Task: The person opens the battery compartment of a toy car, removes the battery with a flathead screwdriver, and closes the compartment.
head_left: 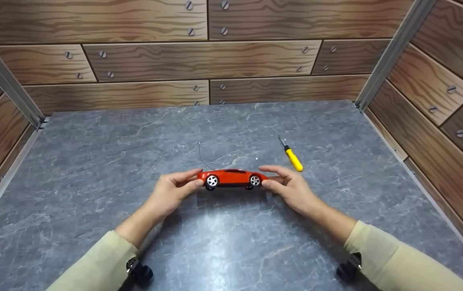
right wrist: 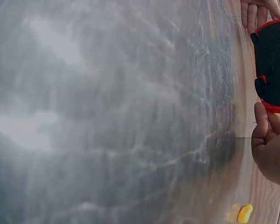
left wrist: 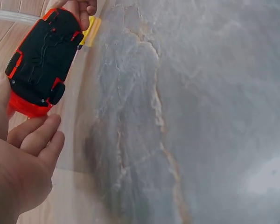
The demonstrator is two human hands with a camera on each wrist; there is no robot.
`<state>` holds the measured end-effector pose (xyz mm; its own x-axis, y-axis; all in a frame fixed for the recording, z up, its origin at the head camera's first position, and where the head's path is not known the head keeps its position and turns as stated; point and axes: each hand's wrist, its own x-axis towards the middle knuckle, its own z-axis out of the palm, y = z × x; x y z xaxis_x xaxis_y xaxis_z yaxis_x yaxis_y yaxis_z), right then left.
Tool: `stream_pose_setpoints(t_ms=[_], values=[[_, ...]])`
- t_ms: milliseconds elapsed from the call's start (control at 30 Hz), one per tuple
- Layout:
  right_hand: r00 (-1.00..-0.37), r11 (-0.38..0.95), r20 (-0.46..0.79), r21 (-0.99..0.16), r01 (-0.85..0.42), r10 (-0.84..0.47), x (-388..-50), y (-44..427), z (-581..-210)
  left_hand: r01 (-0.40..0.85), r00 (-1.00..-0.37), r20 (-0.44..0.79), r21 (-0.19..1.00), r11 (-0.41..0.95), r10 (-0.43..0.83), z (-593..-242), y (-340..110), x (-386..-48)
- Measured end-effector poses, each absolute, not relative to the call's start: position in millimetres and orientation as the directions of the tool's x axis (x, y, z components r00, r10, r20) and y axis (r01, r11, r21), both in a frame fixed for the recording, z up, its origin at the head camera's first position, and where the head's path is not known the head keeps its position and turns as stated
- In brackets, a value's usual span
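Both hands hold a red toy car [head_left: 233, 177] level above the tabletop, its side with silver wheels facing the head camera. At its left end, the left hand [head_left: 171, 192] pinches it between thumb and fingers. The right hand [head_left: 292, 189] grips the opposite end the same way. In the left wrist view the car's black underside [left wrist: 46, 53] shows, with the left hand [left wrist: 25, 158] at the near end. The right wrist view also shows the dark underside [right wrist: 273, 63], and the right hand [right wrist: 273, 144] at its lower end.
A screwdriver with a yellow handle [head_left: 294, 160] lies on the grey marbled table [head_left: 106, 161], behind the right hand. A thin dark wire [head_left: 200, 152] rises behind the car's left end. A small white speck [head_left: 256, 159] is beyond the car. Wood-patterned panels [head_left: 203, 60] enclose the back and sides.
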<state>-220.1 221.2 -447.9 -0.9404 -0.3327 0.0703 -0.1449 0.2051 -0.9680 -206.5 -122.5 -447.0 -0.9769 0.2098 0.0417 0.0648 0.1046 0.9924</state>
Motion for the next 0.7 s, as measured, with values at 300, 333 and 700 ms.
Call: stream_pose_setpoints(t_ms=[300, 333, 700], values=[[-0.924, 0.122, 0.107, -0.979, -0.162, -0.368, -217.4, 220.6, -445.4, 0.026, -0.985, 0.013, 0.997, 0.071, 0.175, -439.6, -118.4, -204.5], [-0.922, 0.119, 0.112, -0.979, -0.167, -0.369, -217.3, 220.6, -445.1, 0.027, -0.985, 0.014, 0.997, 0.076, 0.171, -438.9, -118.6, -204.0], [-0.910, 0.126, 0.147, -0.970, -0.210, -0.387, -215.9, 223.3, -442.8, 0.086, -0.973, 0.051, 0.985, 0.151, 0.223, -434.1, -122.1, -201.0]])
